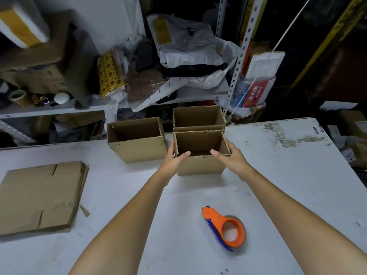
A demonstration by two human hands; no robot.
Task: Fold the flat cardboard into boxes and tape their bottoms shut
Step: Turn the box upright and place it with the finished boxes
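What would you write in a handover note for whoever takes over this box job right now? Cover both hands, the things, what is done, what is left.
Left hand and right hand grip the near box by its sides, thumbs over the front rim.
It stands on the table right in front of the rear box; the left box stands beside them.
Tape dispenser lies near, untouched.
Done: three boxes standing open; bottoms hidden.
Left: the flat cardboard stack.
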